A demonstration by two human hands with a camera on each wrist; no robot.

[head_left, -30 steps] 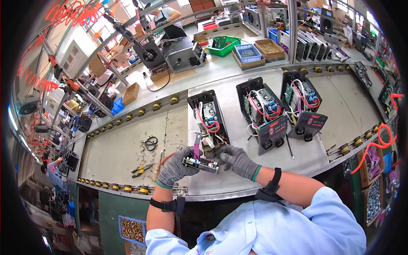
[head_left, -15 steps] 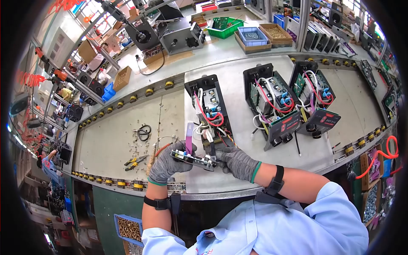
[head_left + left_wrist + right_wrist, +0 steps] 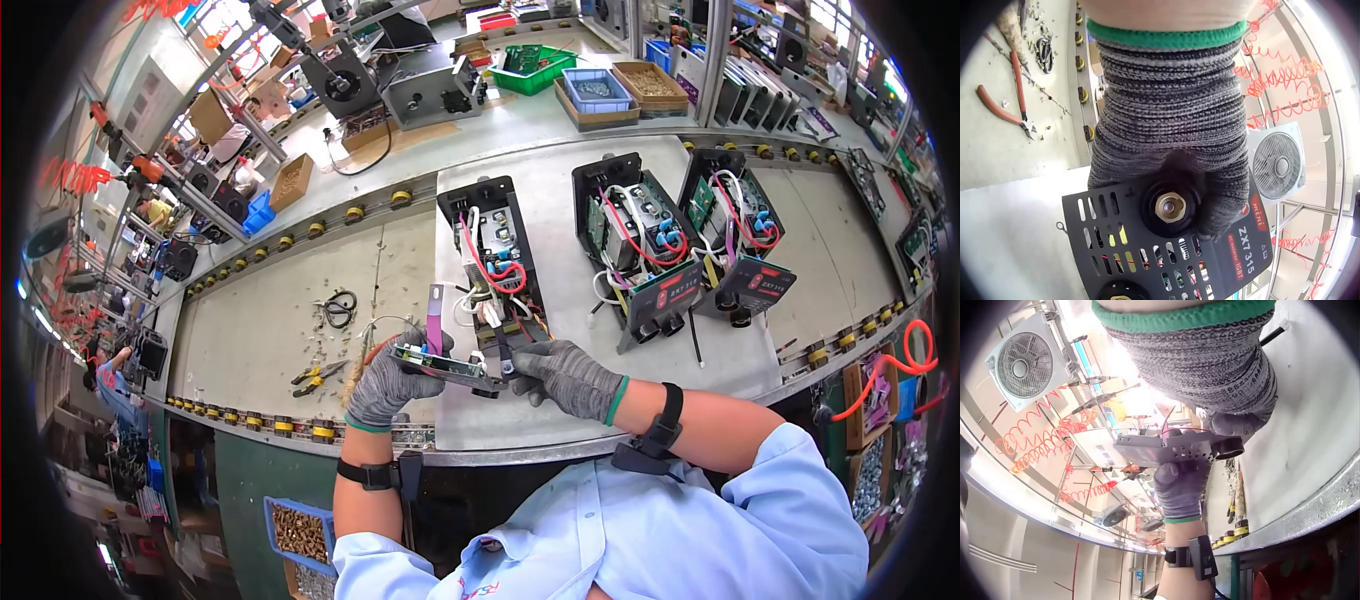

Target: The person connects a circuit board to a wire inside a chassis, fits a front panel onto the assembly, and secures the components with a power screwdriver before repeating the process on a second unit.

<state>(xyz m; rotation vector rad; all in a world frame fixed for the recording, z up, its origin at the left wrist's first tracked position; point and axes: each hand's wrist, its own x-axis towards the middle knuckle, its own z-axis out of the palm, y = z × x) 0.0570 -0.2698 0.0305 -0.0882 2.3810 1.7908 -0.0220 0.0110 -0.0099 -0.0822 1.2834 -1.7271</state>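
In a grey knit glove, the left hand (image 3: 390,388) grips the black front panel (image 3: 455,372), whose circuit board and purple ribbon face up. The left wrist view shows the panel's slotted face (image 3: 1175,256) with a brass-centred socket (image 3: 1170,207) beside the left hand (image 3: 1172,125). The gloved right hand (image 3: 568,378) pinches a black cable end (image 3: 506,362) at the panel's right end. In the right wrist view the right hand (image 3: 1210,375) is by the panel (image 3: 1160,450), opposite the left hand. Behind them, an opened black unit (image 3: 497,235) has red and white wires leading towards the panel.
Two more opened units (image 3: 640,235) (image 3: 735,215) stand to the right, their panels tilted at the front. Yellow-handled cutters (image 3: 318,378), a black cable loop (image 3: 338,309) and scraps lie left. Behind are a green bin (image 3: 533,72) and a blue bin (image 3: 597,92).
Both hands stay at the panel, which has tilted slightly. The right hand has shifted a little right, and the black cable end shows more clearly. The head view has shifted since the earliest frame.
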